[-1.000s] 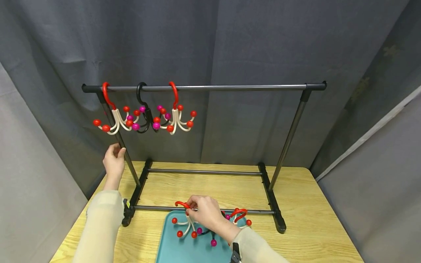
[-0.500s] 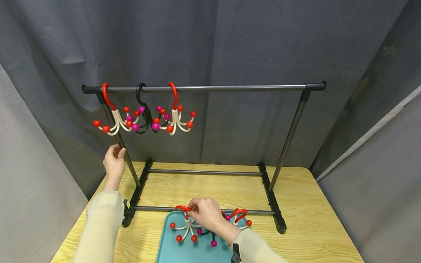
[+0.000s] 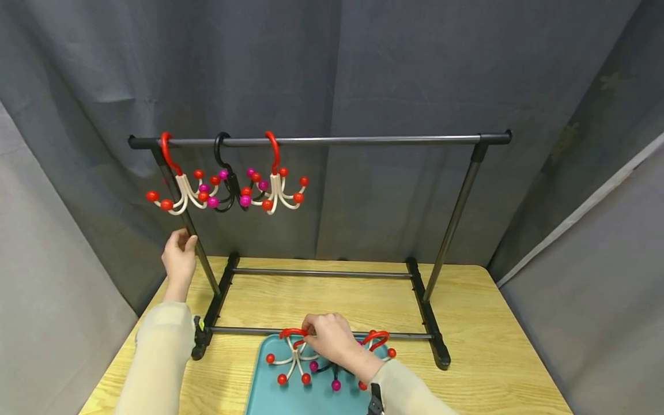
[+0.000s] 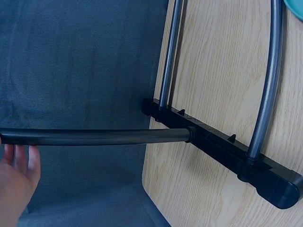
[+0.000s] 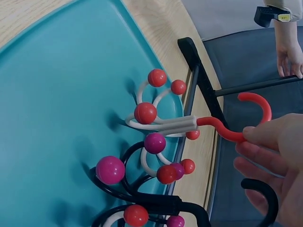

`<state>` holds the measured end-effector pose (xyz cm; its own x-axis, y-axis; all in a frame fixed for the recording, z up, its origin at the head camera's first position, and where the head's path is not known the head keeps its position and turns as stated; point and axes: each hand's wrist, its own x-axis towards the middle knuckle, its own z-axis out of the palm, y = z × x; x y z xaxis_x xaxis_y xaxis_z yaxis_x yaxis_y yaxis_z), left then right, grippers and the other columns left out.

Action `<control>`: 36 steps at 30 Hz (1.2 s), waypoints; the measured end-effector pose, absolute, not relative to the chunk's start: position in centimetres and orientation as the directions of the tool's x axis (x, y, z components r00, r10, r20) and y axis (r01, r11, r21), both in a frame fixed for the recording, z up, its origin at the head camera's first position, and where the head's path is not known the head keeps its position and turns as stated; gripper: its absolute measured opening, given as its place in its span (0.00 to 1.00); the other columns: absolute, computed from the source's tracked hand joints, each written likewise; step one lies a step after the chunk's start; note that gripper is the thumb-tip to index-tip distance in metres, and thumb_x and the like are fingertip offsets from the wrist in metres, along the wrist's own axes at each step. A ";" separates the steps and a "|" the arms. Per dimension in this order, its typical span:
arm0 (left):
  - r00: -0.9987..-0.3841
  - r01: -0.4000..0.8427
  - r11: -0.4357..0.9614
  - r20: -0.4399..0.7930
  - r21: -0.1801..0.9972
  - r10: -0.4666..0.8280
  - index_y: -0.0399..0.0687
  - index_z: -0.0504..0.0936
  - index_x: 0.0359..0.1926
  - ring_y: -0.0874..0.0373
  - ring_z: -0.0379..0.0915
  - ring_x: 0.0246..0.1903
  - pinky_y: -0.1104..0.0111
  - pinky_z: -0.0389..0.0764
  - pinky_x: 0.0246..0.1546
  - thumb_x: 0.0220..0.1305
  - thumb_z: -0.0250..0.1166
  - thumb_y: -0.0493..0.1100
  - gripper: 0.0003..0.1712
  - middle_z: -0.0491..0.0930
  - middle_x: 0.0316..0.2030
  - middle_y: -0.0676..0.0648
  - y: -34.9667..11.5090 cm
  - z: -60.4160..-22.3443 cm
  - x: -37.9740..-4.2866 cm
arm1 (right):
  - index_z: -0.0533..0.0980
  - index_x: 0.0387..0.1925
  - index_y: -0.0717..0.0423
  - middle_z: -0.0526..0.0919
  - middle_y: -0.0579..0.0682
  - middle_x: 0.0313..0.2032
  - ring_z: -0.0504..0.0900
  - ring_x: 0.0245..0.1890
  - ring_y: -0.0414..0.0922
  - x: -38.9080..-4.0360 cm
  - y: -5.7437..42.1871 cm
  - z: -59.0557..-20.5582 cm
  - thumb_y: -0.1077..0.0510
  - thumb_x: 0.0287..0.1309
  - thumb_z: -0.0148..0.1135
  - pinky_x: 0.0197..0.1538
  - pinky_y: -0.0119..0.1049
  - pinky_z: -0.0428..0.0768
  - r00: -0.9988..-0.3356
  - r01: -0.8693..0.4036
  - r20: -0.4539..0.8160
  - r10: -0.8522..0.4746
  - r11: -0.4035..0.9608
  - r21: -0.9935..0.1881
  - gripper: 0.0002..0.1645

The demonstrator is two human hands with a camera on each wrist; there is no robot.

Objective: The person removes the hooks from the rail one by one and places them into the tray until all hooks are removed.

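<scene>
My left hand (image 3: pixel 179 257) grips the left upright (image 4: pixel 109 136) of the dark metal rack, its thumb and fingers on the tube below the hanging hooks. Low at the front, my right hand (image 3: pixel 334 340) pinches the red hook of a white multi-arm hanger hook (image 5: pixel 173 125) with red balls, its arms over the teal tray (image 3: pixel 277 397). Beside it on the tray is a black hanger hook (image 5: pixel 156 203) with magenta balls, mostly hidden by my right hand in the head view. Farther right lies another white hanger hook (image 3: pixel 377 339) with a red top, partly covered by my right arm.
Along the rack's top rail (image 3: pixel 373 140) hang a white hook (image 3: pixel 184 193), a black hook (image 3: pixel 233 185) and another white hook (image 3: pixel 276 193), toward the left end. The front base bar (image 3: pixel 244 330) passes just behind the tray. Grey curtains (image 3: pixel 415 69) surround the wooden table (image 3: pixel 498 346).
The white hanger hook in my right hand has come down a little toward the tray, and its red hook has shifted right. My right hand moved slightly right; my left hand kept its place.
</scene>
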<state>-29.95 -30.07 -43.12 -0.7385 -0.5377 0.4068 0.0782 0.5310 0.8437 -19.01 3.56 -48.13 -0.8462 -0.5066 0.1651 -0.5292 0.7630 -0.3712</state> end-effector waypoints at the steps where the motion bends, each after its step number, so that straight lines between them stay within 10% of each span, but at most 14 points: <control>1: -0.737 0.079 0.530 0.408 0.844 -0.539 0.37 0.73 0.49 0.49 0.70 0.42 0.58 0.68 0.47 0.63 0.57 0.42 0.16 0.76 0.43 0.37 -30.1 -43.1 -29.9 | 0.78 0.29 0.45 0.81 0.38 0.25 0.75 0.23 0.31 -19.0 3.7 -48.1 0.56 0.49 0.65 0.33 0.31 0.73 -0.845 -0.530 0.165 -0.508 0.757 -0.383 0.04; 16: -0.746 0.074 0.548 0.411 0.833 -0.524 0.36 0.72 0.50 0.47 0.70 0.42 0.58 0.68 0.46 0.64 0.56 0.41 0.16 0.75 0.43 0.36 -29.8 -42.9 -29.6 | 0.79 0.31 0.49 0.81 0.43 0.27 0.78 0.27 0.39 -22.5 9.7 -44.2 0.61 0.51 0.61 0.27 0.30 0.74 -0.905 -0.382 0.377 -0.198 0.769 -0.513 0.04; 36: -0.876 -0.057 0.672 0.287 0.738 -0.389 0.36 0.73 0.53 0.40 0.69 0.49 0.52 0.66 0.50 0.67 0.49 0.44 0.20 0.76 0.47 0.34 -31.1 -39.4 -28.2 | 0.77 0.37 0.57 0.81 0.53 0.33 0.79 0.32 0.49 -28.2 23.1 -39.0 0.57 0.56 0.59 0.36 0.47 0.72 -0.729 -0.174 0.612 0.306 0.781 -0.599 0.08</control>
